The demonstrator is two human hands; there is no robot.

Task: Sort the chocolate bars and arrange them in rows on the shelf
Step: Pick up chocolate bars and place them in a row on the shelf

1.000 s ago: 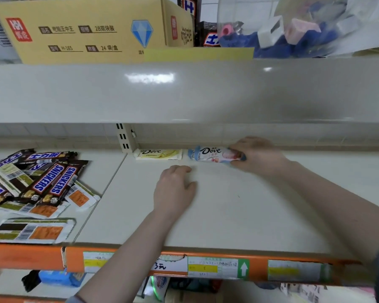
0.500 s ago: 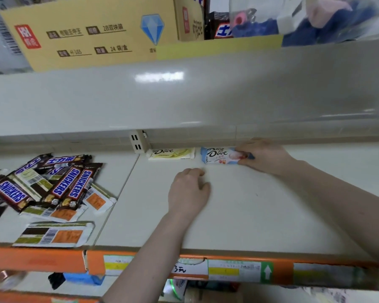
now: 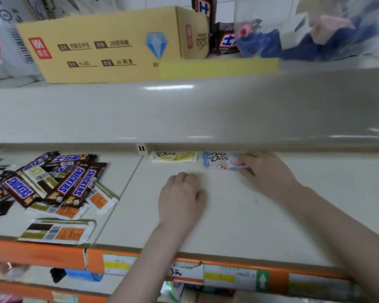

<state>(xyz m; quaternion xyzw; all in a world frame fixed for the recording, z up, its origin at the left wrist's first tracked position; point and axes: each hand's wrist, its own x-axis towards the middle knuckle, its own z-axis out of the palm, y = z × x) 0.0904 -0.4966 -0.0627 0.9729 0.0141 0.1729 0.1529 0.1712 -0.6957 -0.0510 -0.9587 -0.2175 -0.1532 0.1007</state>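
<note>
Holding the blue Dove bar (image 3: 222, 162) by its right end, the right hand (image 3: 268, 171) keeps its grip closed on it at the back of the shelf (image 3: 239, 215), centre frame, just right of the yellow Dove bar (image 3: 173, 156). Little has changed over the last second: the bar lies in the same spot, apparently being squared into the row. The left hand (image 3: 181, 199) rests loosely curled, holding nothing. The Snickers pile (image 3: 59, 182) at left remains unsorted.

Single head-worn view, close, looking forward and down onto the shelf (image 3: 239, 226) from its front edge
</note>
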